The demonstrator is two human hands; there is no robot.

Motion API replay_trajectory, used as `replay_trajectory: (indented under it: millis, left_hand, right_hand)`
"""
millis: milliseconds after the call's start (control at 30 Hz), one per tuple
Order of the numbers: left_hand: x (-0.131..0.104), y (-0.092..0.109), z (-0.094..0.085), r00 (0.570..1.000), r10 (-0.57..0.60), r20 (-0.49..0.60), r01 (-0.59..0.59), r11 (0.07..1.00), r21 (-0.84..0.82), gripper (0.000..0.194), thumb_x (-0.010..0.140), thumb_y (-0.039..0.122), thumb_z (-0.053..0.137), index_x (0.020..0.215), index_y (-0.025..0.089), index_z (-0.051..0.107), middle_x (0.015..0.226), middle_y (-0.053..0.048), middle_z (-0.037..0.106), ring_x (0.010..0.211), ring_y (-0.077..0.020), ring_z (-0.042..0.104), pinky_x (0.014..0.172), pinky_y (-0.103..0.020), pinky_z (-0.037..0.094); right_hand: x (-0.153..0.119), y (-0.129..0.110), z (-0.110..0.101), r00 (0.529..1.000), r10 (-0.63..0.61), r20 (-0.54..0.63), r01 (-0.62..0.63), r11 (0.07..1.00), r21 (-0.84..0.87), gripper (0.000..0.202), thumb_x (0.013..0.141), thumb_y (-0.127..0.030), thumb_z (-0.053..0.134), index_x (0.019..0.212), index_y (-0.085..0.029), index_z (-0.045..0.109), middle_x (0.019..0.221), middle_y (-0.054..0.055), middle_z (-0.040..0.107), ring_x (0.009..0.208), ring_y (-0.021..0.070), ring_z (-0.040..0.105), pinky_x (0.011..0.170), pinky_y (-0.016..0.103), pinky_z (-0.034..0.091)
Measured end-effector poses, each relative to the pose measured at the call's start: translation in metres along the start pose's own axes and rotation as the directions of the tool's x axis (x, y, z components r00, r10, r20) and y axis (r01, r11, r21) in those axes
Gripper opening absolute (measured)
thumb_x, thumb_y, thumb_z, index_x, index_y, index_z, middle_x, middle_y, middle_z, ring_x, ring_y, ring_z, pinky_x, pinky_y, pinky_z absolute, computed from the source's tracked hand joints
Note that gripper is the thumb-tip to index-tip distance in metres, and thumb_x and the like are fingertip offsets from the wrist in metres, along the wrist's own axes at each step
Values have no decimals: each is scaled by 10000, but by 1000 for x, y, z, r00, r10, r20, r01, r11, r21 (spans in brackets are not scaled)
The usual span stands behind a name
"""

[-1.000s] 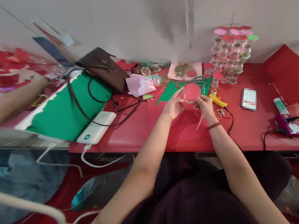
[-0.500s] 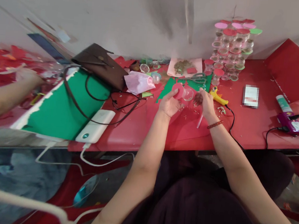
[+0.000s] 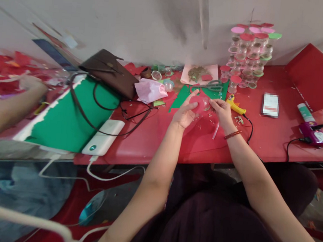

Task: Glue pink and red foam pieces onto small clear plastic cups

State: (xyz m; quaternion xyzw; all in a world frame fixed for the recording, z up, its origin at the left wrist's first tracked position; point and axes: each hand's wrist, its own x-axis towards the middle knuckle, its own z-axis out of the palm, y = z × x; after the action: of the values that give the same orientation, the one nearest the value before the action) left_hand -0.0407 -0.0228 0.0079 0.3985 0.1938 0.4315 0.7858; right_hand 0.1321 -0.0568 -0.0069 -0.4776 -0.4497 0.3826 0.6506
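Observation:
My left hand (image 3: pixel 186 113) holds a small clear plastic cup (image 3: pixel 205 103) with a round red disc (image 3: pixel 197 104) on its near end, thumb on the disc and forefinger raised. My right hand (image 3: pixel 221 109) has its fingertips pinched at the cup's right side; whether something small is between them is too small to tell. Beneath the hands lies a red sheet (image 3: pixel 205 140) with pale scraps. A clear stick (image 3: pixel 215 130) rests just below my right hand. The yellow glue gun (image 3: pixel 235 105) lies right of it, and grey-green scissors (image 3: pixel 214 85) lie behind on green paper (image 3: pixel 183 96).
A stack of joined clear cups (image 3: pixel 249 57) stands at the back. To the left are a brown bag (image 3: pixel 109 71), green board (image 3: pixel 71 117), power bank (image 3: pixel 103 136) and another person's arm (image 3: pixel 13 104). A purple power socket (image 3: pixel 314 133), cords and red board (image 3: pixel 315 78) are at right.
The disc and cup have turned in my left hand, whose forefinger has lifted. My right hand has come in to the left, its fingertips now at the cup. The other person's arm has shifted slightly.

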Motion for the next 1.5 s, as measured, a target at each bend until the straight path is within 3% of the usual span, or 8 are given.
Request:
replay_trajectory:
  millis: [133,267,567,667,833,1100,1333,1500]
  left_hand:
    - [-1,2,0,1000,7,12,-8,1000,28,1045,720,274,888,1645,348,409,1044,26,809,875,-150,759,705,-242,588]
    - [-3,4,1,999,19,38,-20,999,30,1076,710,286,898,1657,342,388,1021,33,808,843,-134,750,684,-227,580]
    - [-2,3,2,997,34,73,-41,995,96,1177,630,289,961,1655,261,383,903,37,786,765,-119,731,725,-215,568]
    - [-2,4,-1,992,55,112,-68,991,114,1135,659,338,946,1650,283,395,851,42,765,732,-121,706,702,-224,549]
    - [-4,5,-2,981,38,192,-72,982,175,1203,642,367,949,1678,271,344,896,25,777,748,-133,715,731,-243,540]
    - [-5,8,-2,983,32,182,-67,980,188,1253,612,368,971,1684,246,334,882,25,777,705,-117,696,703,-224,532]
    - [-7,10,-3,988,-8,152,-28,973,229,1190,631,326,944,1670,299,365,1049,-4,802,730,-109,697,711,-214,533]
    - [-5,8,-10,984,23,179,-71,962,264,1128,636,319,941,1638,362,425,1273,-23,754,868,-136,722,786,-232,544]
  right_hand:
    - [1,2,-2,995,-96,-18,94,993,-74,505,823,-658,799,630,-220,638,576,-30,543,589,108,453,584,280,368]
    - [3,1,-5,1000,3,-17,-3,1000,-18,528,885,-707,709,681,-223,650,624,-16,594,591,110,508,575,269,398]
    - [1,0,-3,995,-98,-21,97,995,-40,397,852,-550,799,681,-227,644,619,-36,553,625,116,486,640,284,420]
    - [2,0,-4,1000,5,-5,-5,998,67,461,865,-600,773,654,-233,592,592,-48,489,575,105,441,578,268,377]
    - [3,0,-8,966,190,173,-230,941,249,519,678,-585,925,656,-231,546,620,-67,489,570,81,456,553,226,392]
    - [0,-4,-8,961,175,214,-219,955,199,657,597,-765,906,658,-243,513,597,-83,444,550,83,424,530,234,403]
    - [3,-6,-8,985,-2,171,14,998,-69,647,703,-819,806,625,-233,543,584,-49,496,576,100,443,565,268,380]
    - [3,-5,-6,986,132,106,-138,989,47,668,754,-881,706,644,-240,550,600,-29,534,557,110,499,539,270,417]
